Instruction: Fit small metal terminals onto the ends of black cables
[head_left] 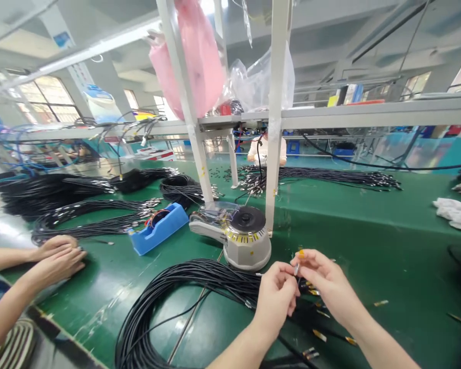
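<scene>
My left hand [275,297] is closed, pinching the end of a black cable just in front of the tape dispenser. A silver connector [296,268] shows at the fingertips. My right hand [328,282] meets it from the right, thumb and fingers closed around the same connector. A bit of yellow tape [301,253] sits at my right index fingertip. Under and left of my hands lies a big coil of black cables [149,302]. Several cable ends with yellow tape [319,335] fan out beneath my right hand, partly hidden by it.
A round automatic tape dispenser [248,246] stands behind my hands, beside a white shelf post [274,128]. Left of it is a blue tape holder [161,230]. More cable bundles [54,192] lie farther back. A co-worker's hands [61,256] rest at left. White gloves [457,212] lie right.
</scene>
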A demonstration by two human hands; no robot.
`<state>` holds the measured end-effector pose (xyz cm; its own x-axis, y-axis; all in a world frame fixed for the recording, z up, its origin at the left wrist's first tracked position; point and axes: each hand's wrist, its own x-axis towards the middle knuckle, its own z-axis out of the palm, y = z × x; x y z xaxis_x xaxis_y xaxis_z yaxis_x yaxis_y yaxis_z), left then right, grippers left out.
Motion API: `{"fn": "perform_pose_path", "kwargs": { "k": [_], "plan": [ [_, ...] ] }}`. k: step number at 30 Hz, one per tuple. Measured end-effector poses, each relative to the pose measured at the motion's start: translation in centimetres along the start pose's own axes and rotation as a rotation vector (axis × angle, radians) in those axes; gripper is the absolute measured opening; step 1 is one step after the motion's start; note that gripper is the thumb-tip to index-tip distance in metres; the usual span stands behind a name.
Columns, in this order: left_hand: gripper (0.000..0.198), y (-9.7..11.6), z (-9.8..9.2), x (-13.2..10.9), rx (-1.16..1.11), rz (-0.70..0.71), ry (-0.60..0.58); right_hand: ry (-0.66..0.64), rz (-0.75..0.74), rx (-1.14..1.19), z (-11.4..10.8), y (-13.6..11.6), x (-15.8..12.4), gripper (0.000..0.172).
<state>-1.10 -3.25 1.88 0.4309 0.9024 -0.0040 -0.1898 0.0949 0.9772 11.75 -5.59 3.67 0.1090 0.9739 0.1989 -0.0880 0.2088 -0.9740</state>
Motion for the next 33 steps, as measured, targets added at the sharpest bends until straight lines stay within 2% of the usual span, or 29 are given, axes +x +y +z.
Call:
{"fn": "perform_pose_path", "kwargs": {
  "k": [3, 6, 9, 14, 24, 30, 33],
  "plan": [
    [0.011, 0.4, 0.1, 0.0, -0.126, 0.005, 0.002, 0.019, 0.057, 0.22, 1.2, 0.8, -0.2, 0.024],
    [0.011, 0.4, 0.2, 0.0, -0.191, 0.03, -0.011, -0.022, 0.106, 0.407, 2.1, 0.9, -0.3, 0.027],
    [0.012, 0.3, 0.1, 0.0, -0.206, 0.04, -0.014, -0.054, 0.143, 0.504, 2.5, 0.8, -0.3, 0.027],
    [0.013, 0.0, 0.1, 0.0, -0.272, 0.036, -0.014, -0.038, 0.155, 0.601, 3.2, 1.5, -0.6, 0.025],
    [0.018, 0.4, 0.0, -0.2, -0.363, 0.01, -0.052, -0.057, 0.194, 0.623, 3.0, 1.4, -0.7, 0.031],
    [0.02, 0.4, -0.1, -0.1, -0.363, 0.0, -0.032, -0.045, 0.173, 0.602, 3.5, 1.6, -0.8, 0.028],
    [0.02, 0.5, -0.2, -0.1, -0.383, -0.006, -0.038, -0.067, 0.151, 0.537, 3.2, 1.1, -0.7, 0.032]
  ]
}}
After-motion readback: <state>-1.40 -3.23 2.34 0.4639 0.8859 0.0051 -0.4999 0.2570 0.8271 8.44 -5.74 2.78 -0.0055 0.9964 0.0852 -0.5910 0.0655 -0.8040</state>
